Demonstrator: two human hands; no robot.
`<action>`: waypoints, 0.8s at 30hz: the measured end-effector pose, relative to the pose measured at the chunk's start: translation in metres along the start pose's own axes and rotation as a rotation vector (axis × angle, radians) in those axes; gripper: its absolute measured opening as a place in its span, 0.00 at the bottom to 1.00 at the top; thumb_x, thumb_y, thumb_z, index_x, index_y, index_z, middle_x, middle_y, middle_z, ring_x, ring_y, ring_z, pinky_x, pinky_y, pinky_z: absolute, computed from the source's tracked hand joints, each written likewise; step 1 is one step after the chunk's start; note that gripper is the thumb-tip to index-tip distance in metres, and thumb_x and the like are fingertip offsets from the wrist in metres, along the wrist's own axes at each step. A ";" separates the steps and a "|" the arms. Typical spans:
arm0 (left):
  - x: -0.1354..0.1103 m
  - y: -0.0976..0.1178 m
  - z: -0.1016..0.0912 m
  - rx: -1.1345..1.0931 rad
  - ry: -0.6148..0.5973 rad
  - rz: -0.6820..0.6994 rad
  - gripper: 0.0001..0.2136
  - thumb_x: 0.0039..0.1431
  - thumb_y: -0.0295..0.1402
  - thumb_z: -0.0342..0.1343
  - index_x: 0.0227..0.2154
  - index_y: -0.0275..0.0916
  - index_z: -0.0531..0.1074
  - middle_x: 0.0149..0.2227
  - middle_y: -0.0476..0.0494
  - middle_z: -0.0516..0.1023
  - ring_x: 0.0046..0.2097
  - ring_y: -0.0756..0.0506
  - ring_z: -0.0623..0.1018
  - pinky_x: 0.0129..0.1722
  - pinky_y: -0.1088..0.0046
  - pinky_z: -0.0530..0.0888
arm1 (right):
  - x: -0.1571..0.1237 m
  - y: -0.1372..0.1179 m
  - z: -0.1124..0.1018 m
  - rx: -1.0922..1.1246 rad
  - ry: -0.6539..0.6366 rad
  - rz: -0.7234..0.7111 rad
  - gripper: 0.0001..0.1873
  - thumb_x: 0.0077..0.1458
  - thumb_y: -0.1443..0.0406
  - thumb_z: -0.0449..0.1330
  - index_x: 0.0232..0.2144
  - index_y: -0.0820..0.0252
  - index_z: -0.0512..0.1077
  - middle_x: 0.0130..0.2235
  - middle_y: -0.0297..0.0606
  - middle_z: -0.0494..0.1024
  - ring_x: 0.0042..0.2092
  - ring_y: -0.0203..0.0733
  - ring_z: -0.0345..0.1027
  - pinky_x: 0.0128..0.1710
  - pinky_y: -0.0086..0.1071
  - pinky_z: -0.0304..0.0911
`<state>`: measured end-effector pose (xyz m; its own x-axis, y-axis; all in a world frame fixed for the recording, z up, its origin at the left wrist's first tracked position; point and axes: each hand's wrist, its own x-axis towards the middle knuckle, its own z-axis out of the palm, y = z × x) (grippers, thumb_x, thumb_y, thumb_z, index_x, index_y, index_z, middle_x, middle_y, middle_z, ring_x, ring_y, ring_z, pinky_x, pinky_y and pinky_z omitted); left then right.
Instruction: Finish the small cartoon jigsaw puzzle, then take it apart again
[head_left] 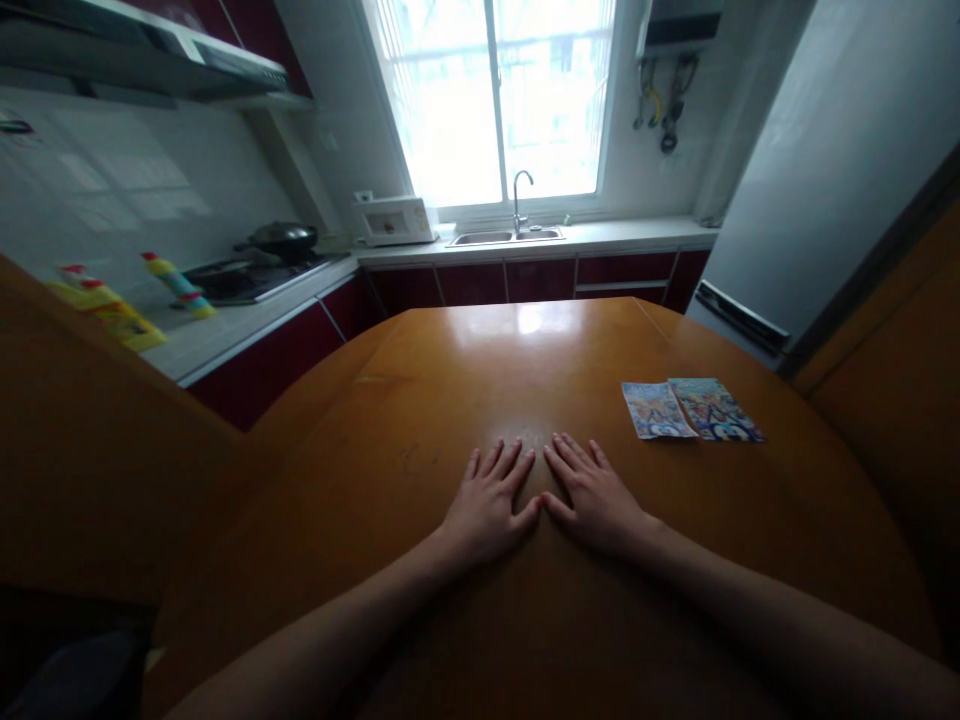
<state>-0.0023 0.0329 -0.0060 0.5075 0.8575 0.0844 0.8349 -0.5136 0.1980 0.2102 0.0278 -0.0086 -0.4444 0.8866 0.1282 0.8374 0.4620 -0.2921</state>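
Observation:
My left hand (491,500) lies flat on the brown wooden table (360,500), fingers spread and pointing away from me. Beside it my right hand (592,495) rests flat in the same way, also open. The two thumb tips meet or nearly meet between them. Neither hand holds anything. To the right of my right hand, and apart from it, lie two colourful printed sheets side by side: a smaller one (658,410) and a larger, darker one (716,408). Their near edges touch or slightly overlap.
Beyond the table a counter carries a white microwave (395,220) and a sink (484,238) with a tall faucet (517,200). A pan (283,240) sits on the stove at left, near several yellow bottles (112,312). A fridge (832,170) stands at right.

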 end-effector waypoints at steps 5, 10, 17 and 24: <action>0.000 -0.002 0.003 -0.003 0.029 0.006 0.31 0.66 0.53 0.45 0.68 0.49 0.52 0.71 0.44 0.49 0.71 0.33 0.49 0.67 0.43 0.49 | 0.000 0.000 0.002 -0.007 0.005 0.002 0.38 0.63 0.50 0.50 0.68 0.66 0.53 0.70 0.52 0.50 0.71 0.52 0.40 0.68 0.54 0.35; 0.000 0.001 0.000 -0.007 0.007 -0.003 0.32 0.65 0.53 0.46 0.68 0.50 0.51 0.71 0.45 0.48 0.71 0.33 0.48 0.68 0.44 0.48 | -0.001 0.001 0.002 0.000 0.003 0.004 0.38 0.63 0.49 0.49 0.68 0.65 0.54 0.70 0.51 0.51 0.71 0.52 0.40 0.68 0.53 0.35; -0.002 0.004 -0.004 -0.023 -0.019 -0.029 0.32 0.65 0.53 0.46 0.68 0.50 0.52 0.71 0.46 0.48 0.71 0.34 0.48 0.68 0.46 0.47 | -0.001 0.001 0.002 0.026 -0.009 0.019 0.39 0.62 0.49 0.50 0.68 0.64 0.54 0.70 0.49 0.49 0.71 0.51 0.38 0.68 0.51 0.32; -0.003 0.003 -0.003 -0.051 0.014 -0.019 0.31 0.65 0.54 0.46 0.67 0.49 0.54 0.71 0.45 0.49 0.71 0.34 0.48 0.68 0.45 0.47 | -0.001 -0.001 0.000 0.060 -0.014 0.023 0.39 0.61 0.50 0.52 0.67 0.66 0.55 0.70 0.51 0.50 0.71 0.52 0.39 0.68 0.51 0.32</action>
<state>-0.0014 0.0291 -0.0030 0.4881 0.8678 0.0934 0.8324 -0.4950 0.2493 0.2103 0.0264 -0.0084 -0.4300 0.8963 0.1082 0.8271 0.4392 -0.3508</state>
